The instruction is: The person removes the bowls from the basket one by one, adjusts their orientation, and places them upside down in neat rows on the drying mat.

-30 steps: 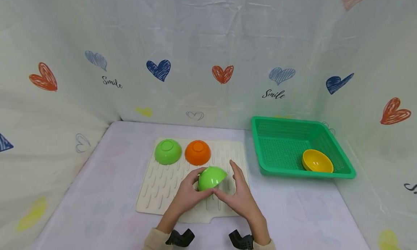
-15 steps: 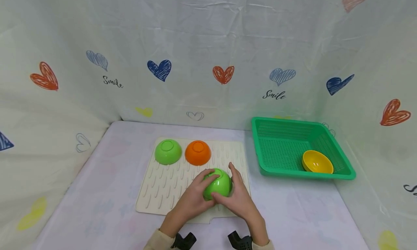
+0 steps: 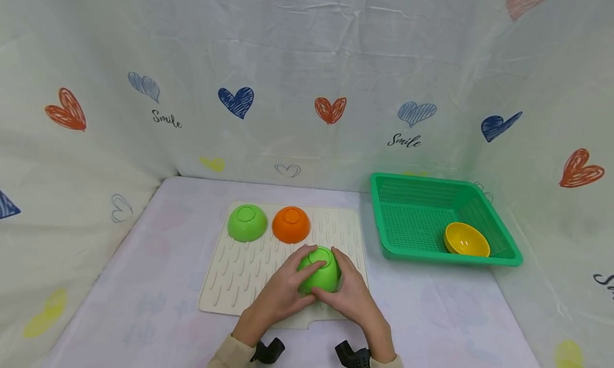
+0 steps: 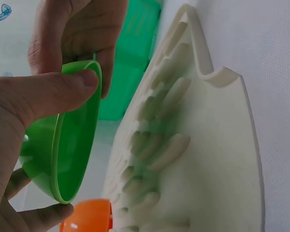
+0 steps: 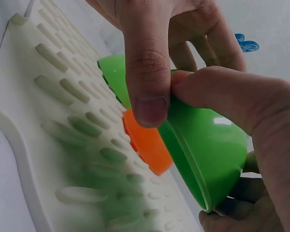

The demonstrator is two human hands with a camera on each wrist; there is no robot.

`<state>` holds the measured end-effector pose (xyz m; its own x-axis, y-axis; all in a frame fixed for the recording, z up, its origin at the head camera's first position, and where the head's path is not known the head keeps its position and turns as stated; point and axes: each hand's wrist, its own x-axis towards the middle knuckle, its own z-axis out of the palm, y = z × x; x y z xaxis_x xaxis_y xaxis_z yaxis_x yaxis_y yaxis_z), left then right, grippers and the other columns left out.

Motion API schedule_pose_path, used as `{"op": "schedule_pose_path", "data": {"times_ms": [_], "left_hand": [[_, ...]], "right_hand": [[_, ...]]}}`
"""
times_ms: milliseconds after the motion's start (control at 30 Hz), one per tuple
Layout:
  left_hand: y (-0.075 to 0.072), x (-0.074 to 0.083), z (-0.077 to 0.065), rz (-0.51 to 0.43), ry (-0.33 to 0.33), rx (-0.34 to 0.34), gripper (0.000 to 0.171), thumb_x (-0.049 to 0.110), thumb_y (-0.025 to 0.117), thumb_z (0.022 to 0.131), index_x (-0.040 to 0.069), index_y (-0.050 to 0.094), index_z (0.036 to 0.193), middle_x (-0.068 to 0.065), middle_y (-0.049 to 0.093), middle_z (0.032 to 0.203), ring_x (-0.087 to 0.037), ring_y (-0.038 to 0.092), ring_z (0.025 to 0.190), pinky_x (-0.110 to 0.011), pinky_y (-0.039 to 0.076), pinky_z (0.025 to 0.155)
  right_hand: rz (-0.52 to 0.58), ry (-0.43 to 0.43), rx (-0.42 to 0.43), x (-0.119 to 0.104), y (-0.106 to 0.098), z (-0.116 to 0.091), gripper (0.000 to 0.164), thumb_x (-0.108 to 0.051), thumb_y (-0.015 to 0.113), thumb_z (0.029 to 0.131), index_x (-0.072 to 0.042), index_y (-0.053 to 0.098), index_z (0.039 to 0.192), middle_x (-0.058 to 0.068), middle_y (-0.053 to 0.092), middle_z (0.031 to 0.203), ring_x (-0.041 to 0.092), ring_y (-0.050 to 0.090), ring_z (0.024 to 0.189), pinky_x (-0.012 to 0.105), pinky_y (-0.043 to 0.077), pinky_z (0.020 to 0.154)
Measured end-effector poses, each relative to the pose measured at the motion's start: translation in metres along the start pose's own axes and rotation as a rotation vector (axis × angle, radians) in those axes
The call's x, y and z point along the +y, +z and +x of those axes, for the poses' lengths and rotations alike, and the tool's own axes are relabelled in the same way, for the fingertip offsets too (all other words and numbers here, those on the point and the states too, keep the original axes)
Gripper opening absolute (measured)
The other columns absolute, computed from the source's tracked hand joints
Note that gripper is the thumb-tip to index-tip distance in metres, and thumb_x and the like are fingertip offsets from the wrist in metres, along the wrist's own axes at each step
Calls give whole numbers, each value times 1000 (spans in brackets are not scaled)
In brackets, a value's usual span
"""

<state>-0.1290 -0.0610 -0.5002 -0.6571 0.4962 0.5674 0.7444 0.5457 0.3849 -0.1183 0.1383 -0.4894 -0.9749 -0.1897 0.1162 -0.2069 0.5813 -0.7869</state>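
Note:
Between my two hands a green bowl is held bottom up, close over the cream drying mat. My left hand grips its left side, with the thumb at the rim and fingers over the base. On the other side my right hand grips the wall, thumb near the left thumb. The rim of this green bowl faces the mat's ridges in the left wrist view. A second green bowl and an orange bowl sit upside down side by side at the mat's back.
To the right of the mat stands a green basket with a yellow bowl lying in its right side. A pale cloth covers the table, and a heart-printed sheet hangs behind it.
The held green bowl has turned from tilted to bottom up and shifted slightly right. My left fingers have moved over its base, and my right fingers have come in against its side.

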Motion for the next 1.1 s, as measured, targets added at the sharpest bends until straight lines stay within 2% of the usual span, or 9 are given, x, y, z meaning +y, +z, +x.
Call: {"op": "schedule_pose_path", "data": {"times_ms": [133, 200, 267, 433, 567, 733, 867, 1000, 1100], "left_hand": [[3, -3, 0, -8, 12, 7, 68, 20, 94, 73, 14, 66, 134, -14, 49, 151, -27, 52, 136, -40, 50, 110], [5, -4, -1, -27, -2, 11, 71, 21, 95, 72, 14, 64, 136, -14, 47, 152, -29, 51, 138, -41, 51, 110], [7, -6, -3, -68, -39, 16, 78, 22, 96, 72, 12, 61, 141, -15, 46, 154, -31, 50, 140, -43, 51, 108], [12, -9, -6, -212, -191, 37, 97, 27, 97, 70, 9, 48, 152, -18, 43, 159, -33, 48, 144, -48, 49, 109], [14, -9, -5, -270, -270, 56, 98, 27, 95, 71, 9, 46, 154, -17, 45, 160, -33, 46, 146, -50, 45, 112], [15, -11, -1, -284, -298, 81, 98, 18, 97, 67, 7, 50, 151, -16, 49, 156, -33, 49, 143, -53, 45, 112], [17, -13, 4, -290, -311, 88, 99, 12, 97, 64, 3, 50, 150, -19, 47, 157, -35, 49, 143, -51, 45, 112], [22, -15, 10, -296, -364, 59, 96, 9, 94, 67, -1, 48, 151, -20, 44, 159, -35, 47, 144, -46, 44, 113], [30, -18, 14, -261, -399, 20, 91, 10, 92, 70, -3, 49, 150, -22, 45, 158, -36, 47, 144, -44, 44, 114]], "right_hand": [[-26, -14, 21, 3, 0, 0, 99, -37, 92, 75, -3, 44, 154, 10, 49, 156, 27, 55, 133, 49, 53, 101], [-22, -11, 28, 4, 0, 0, 98, -37, 93, 74, -4, 45, 153, 10, 51, 155, 28, 56, 133, 50, 53, 101], [-8, -12, 42, 6, -1, -1, 98, -37, 93, 74, -3, 45, 152, 12, 52, 153, 31, 57, 133, 53, 52, 103], [63, -1, 84, 8, -1, -2, 101, -37, 93, 74, 2, 44, 152, 20, 49, 154, 37, 53, 138, 55, 47, 110], [69, -6, 109, 11, -1, -2, 100, -40, 91, 78, 0, 41, 155, 20, 46, 157, 37, 51, 141, 53, 46, 111], [59, -119, 133, 17, -2, -2, 82, -24, 81, 88, 4, 41, 154, 24, 45, 157, 42, 48, 142, 56, 47, 107], [15, -203, 137, 25, -3, 0, 80, -6, 78, 86, 8, 38, 154, 28, 43, 157, 45, 45, 143, 56, 47, 106], [4, -222, 143, 34, -2, 4, 84, 5, 78, 82, 11, 35, 154, 32, 41, 156, 46, 44, 143, 52, 46, 108], [7, -207, 151, 42, 0, 8, 85, 10, 78, 80, 12, 35, 153, 33, 41, 156, 46, 44, 143, 49, 45, 108]]}}
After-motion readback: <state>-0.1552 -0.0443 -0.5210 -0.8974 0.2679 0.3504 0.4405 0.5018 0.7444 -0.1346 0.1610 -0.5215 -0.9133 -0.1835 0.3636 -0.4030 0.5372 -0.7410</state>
